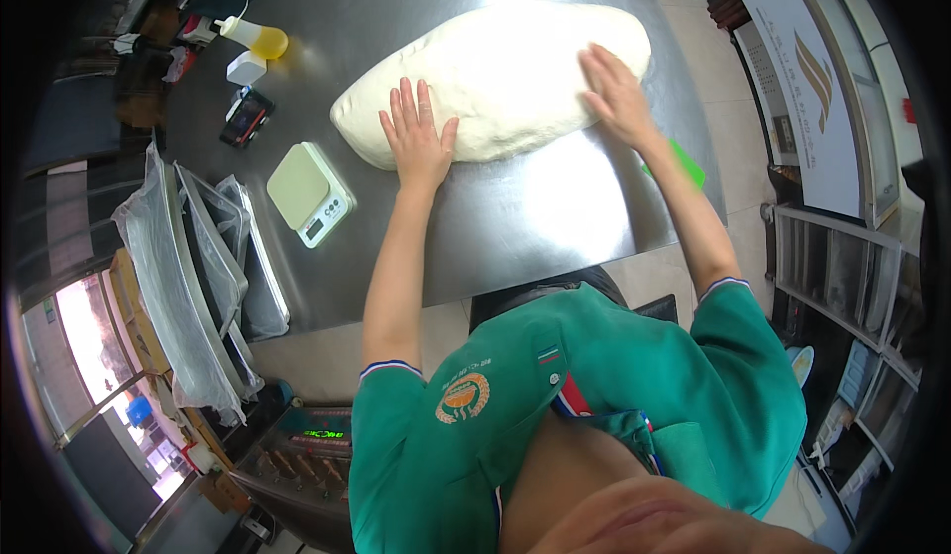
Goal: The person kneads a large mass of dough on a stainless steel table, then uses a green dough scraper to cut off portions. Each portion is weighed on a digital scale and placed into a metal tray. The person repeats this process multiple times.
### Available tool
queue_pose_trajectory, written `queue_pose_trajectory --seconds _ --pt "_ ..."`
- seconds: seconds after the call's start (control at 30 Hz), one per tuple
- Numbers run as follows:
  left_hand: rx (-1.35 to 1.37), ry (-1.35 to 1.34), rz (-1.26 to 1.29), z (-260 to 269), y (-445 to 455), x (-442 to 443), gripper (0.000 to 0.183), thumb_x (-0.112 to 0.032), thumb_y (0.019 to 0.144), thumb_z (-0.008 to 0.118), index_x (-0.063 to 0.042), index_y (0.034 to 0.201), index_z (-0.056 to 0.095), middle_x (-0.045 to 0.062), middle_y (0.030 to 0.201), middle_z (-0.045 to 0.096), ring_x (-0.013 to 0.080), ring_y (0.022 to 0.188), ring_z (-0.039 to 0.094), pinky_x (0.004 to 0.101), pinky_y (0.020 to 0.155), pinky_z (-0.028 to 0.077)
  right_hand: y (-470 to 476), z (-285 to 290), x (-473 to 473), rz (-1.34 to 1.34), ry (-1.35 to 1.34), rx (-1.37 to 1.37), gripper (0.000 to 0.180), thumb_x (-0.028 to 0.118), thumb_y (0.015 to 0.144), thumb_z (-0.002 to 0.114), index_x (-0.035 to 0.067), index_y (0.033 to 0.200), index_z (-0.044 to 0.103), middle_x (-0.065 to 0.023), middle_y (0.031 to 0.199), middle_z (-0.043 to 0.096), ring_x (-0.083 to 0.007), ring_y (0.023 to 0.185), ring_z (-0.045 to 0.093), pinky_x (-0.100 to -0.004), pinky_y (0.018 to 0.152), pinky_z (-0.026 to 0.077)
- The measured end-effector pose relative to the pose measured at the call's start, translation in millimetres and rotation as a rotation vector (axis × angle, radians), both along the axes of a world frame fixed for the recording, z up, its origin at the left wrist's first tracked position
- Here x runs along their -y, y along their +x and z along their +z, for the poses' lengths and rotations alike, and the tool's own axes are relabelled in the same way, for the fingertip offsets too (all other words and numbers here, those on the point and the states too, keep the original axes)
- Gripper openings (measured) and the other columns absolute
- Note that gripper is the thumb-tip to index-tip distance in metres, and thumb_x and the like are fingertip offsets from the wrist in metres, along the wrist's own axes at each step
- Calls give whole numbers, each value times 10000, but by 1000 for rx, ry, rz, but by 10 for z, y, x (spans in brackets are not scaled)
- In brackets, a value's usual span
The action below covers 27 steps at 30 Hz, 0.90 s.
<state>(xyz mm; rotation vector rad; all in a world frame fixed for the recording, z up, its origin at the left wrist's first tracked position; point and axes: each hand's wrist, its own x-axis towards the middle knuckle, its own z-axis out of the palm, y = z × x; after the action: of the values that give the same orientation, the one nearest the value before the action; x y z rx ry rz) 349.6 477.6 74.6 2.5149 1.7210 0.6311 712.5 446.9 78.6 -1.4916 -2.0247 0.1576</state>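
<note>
A large, smooth mound of pale dough (505, 71) lies lengthwise across the stainless steel table (490, 227). My left hand (420, 134) rests palm down on the dough's near side toward its left end, fingers apart. Over the right part of the dough is my right hand (617, 97), slightly blurred, with its fingers extended; whether it presses the dough or hovers just above is hard to tell. Neither hand grips anything. A bright green flat piece (687, 164), perhaps a dough scraper, is partly hidden behind my right forearm.
Left of the dough sit a digital kitchen scale (301, 186), a phone-like device (247, 117), a white box (247, 69) and a squeeze bottle of yellow liquid (256, 38). Plastic-wrapped trays (174, 257) stand at the table's left edge. A wire rack (836, 257) stands to the right.
</note>
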Motion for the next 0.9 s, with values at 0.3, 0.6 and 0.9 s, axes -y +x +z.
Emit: queue_pose_trajectory --seconds 0.3,0.6,0.9 --pt "257 110 -209 396 339 380 720 -328 857 738 -47 1452 446 220 1570 299 364 1482 246 605 1183 188 820 -526 1937 -624 -445 252 690 386 968 613 63 1527 370 -203 1590 317 -384 1473 292 -562 1174 258" --pt "-196 47 -342 346 1382 -422 749 -508 948 565 -122 1556 356 154 1641 237 352 1520 168 596 1210 110 35 -325 1900 -733 -447 300 748 390 925 645 154 1561 331 -183 1657 158 -376 1530 150 -603 1208 143" --pt "-200 94 -617 226 910 -16 839 -448 916 627 -18 1554 293 166 1643 217 360 1520 167 581 1212 125 -1340 -547 2245 -663 -342 102 605 333 945 603 136 1495 443 -177 1610 279 -360 1483 272 -519 1208 228"
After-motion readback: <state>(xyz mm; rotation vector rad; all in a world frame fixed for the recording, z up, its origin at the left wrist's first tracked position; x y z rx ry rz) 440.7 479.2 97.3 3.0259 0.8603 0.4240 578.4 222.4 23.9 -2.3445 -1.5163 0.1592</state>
